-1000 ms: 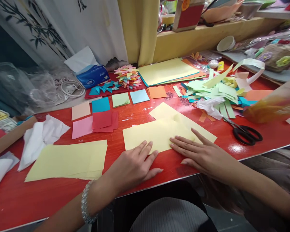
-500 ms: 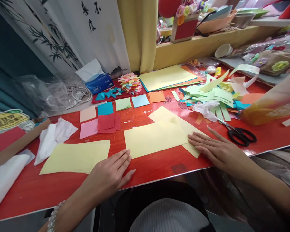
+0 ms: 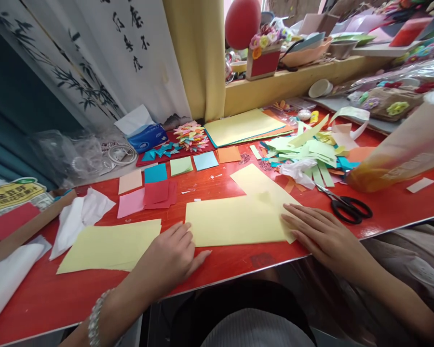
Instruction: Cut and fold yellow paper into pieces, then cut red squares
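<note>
Two pale yellow paper pieces lie crossed on the red table [image 3: 217,262]. The wide yellow sheet [image 3: 224,221] rests in front of me, and a slanting yellow strip [image 3: 255,178] runs from behind it toward my right hand. My left hand [image 3: 173,253], fingers stretched, touches the wide sheet's left edge. Flat over the right ends of both papers lies my right hand [image 3: 316,236], fingers extended, hiding part of where they overlap. Farther left, near my left forearm, is another stack of yellow paper [image 3: 108,246].
Black-handled scissors [image 3: 350,209] lie right of my right hand, beside a heap of paper strips [image 3: 307,149]. Coloured paper squares [image 3: 157,193] sit beyond my left hand. A tissue pack [image 3: 146,137] and larger coloured sheets [image 3: 244,126] are at the back. A cloudy plastic bag [image 3: 394,149] stands right.
The wide yellow sheet has turned so its front edge runs straighter, and the crossing strip sticks out more behind it. Both hands stay on the paper; the camera view has shifted slightly.
</note>
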A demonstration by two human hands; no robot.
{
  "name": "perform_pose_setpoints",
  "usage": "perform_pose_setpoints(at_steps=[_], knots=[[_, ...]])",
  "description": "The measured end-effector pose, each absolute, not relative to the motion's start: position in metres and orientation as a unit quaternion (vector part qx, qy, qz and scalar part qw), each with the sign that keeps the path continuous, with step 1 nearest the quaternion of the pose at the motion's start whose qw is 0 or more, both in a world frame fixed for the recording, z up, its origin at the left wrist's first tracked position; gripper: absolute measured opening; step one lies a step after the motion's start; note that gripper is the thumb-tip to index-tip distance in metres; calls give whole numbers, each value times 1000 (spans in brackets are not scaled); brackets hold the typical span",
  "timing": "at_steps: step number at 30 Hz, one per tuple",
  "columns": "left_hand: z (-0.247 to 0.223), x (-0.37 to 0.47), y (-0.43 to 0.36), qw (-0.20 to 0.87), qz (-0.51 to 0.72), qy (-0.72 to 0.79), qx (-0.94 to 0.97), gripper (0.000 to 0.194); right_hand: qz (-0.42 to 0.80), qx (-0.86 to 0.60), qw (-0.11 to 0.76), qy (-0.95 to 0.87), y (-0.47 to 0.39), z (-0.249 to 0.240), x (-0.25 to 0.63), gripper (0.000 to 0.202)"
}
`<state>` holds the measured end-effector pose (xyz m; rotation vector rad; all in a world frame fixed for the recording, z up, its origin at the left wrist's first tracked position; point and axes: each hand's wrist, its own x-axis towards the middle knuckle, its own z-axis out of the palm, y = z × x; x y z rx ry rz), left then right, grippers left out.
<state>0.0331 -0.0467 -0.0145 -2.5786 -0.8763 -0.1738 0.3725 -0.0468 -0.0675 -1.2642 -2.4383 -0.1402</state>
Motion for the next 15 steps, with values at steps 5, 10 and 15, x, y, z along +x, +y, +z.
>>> perform_pose_setpoints(at_steps=[5, 10, 15], knots=[[-24, 80, -29, 209, -93, -232, -945, 28, -52, -343, 177, -921, -50, -55, 331, 43], [-45, 91, -39, 144, -133, -201, -960, 39, -40, -320, 195, -926, -61, -60, 310, 41], [-45, 75, -44, 109, -111, -227, -961, 42, -39, -295, 197, -934, -75, -65, 313, 47]])
